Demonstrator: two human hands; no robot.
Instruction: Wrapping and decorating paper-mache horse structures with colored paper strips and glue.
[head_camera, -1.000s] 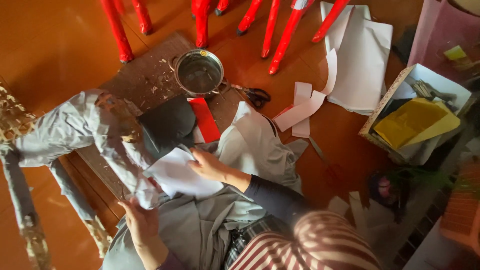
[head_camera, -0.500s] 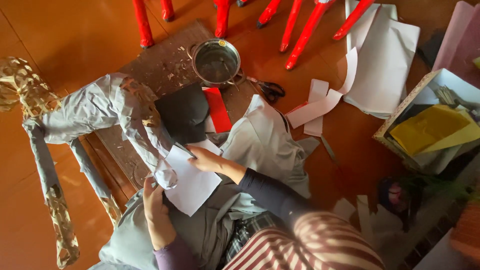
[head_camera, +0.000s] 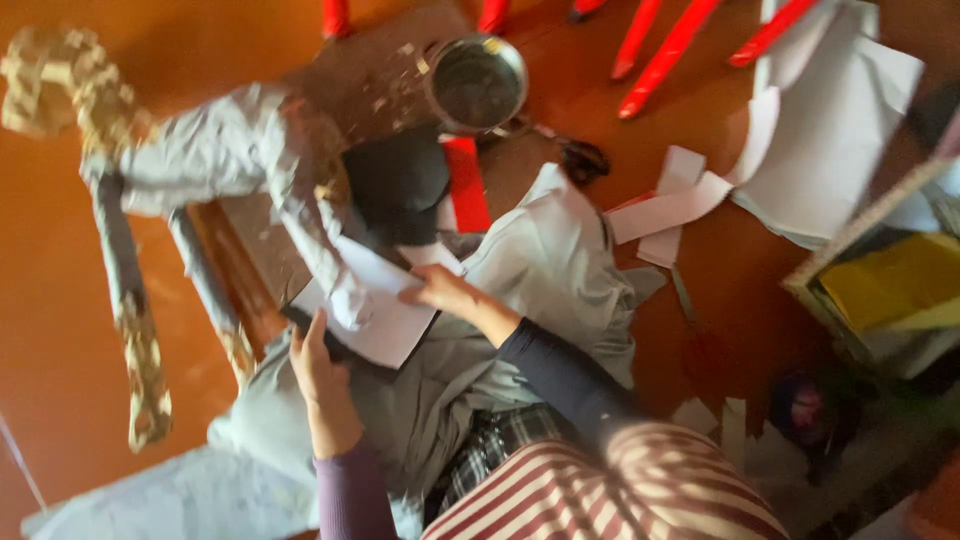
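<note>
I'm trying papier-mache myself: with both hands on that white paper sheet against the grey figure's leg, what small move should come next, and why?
Probably press the white paper sheet down and smooth it around the grey paper-covered figure's leg. The right hand rests on the sheet's upper edge, the left hand supports it from below, and the sheet looks flat, not yet wrapped.

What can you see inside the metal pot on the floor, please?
The metal pot stands open on a speckled mat. Its inside looks dark and greyish, with a small pale scrap on the rim. The picture is too blurred to tell whether anything lies in it.
</note>
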